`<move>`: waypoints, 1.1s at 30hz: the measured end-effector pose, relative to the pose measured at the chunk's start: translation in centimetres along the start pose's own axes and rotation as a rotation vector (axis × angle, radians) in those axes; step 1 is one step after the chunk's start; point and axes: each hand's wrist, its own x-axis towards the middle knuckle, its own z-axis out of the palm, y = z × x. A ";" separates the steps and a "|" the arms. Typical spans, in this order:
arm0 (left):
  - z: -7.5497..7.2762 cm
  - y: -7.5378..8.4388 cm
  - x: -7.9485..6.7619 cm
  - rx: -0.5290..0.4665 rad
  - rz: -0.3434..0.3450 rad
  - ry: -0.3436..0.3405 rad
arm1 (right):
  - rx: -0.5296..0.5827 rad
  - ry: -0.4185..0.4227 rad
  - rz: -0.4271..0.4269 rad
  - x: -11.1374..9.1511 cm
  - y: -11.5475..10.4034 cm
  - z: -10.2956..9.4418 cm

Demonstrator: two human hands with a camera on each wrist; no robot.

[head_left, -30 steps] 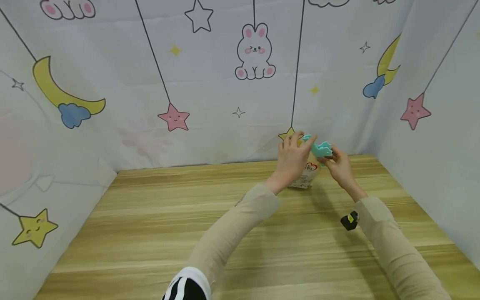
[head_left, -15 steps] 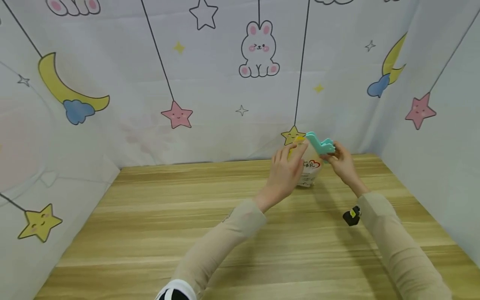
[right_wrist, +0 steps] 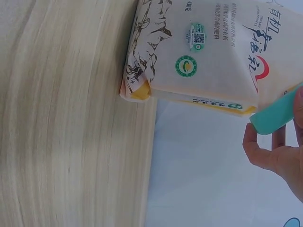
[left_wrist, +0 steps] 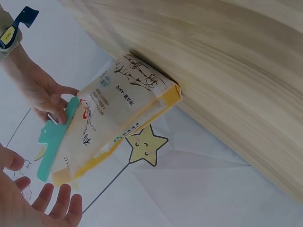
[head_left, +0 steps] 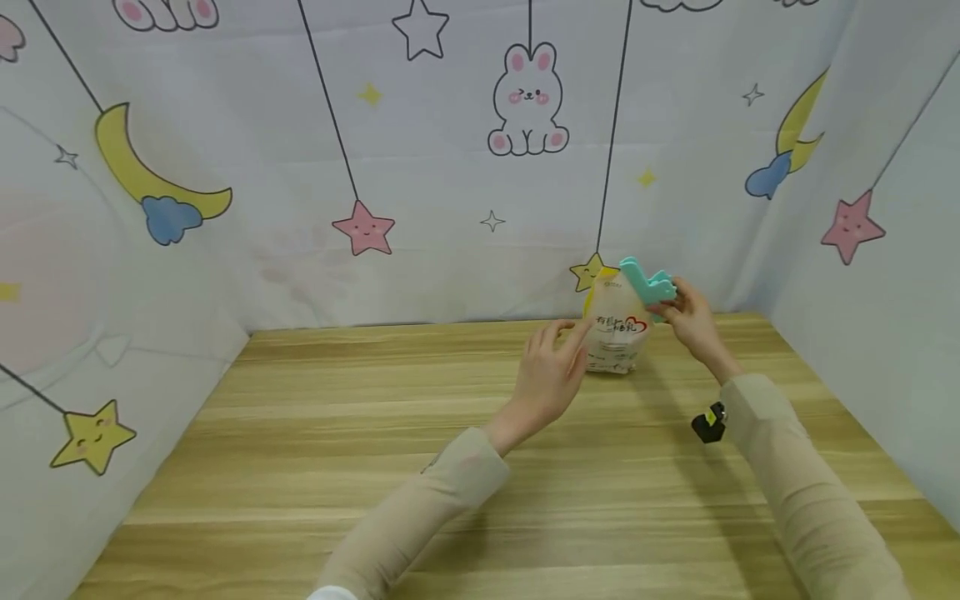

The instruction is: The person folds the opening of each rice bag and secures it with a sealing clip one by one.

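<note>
Upright near the table's back edge stands a cream paper food bag (head_left: 613, 337) with yellow sides, printed with characters and a red heart. A teal bag clip (head_left: 649, 286) lies slantwise across its upper right corner. My right hand (head_left: 697, 329) pinches the clip between thumb and fingers; in the right wrist view, fingers (right_wrist: 265, 156) curl behind the clip (right_wrist: 274, 113). To the left of the bag, my left hand (head_left: 546, 375) holds nothing, its fingers loosely spread. The left wrist view shows that hand (left_wrist: 33, 210) apart from the bag's top.
The wood-grain table (head_left: 337, 433) stretches to the left and front. Behind it hangs a white curtain (head_left: 435, 275) with stars, moons and a rabbit. A pale wall (head_left: 900, 333) rises at the right. A small black device (head_left: 708, 423) sits at my right cuff.
My left hand has moved away from the bag's top, down and to the left, uncovering the bag's front. My right hand stays on the clip.
</note>
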 end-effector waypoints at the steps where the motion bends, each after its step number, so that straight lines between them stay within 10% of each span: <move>1: -0.1 -0.1 -0.2 -0.002 0.000 -0.001 | -0.001 -0.002 -0.001 0.1 0.1 -0.1; 33: -1.5 -1.8 -2.8 0.023 -0.056 -0.039 | -0.003 -0.005 -0.079 -0.6 0.3 -0.2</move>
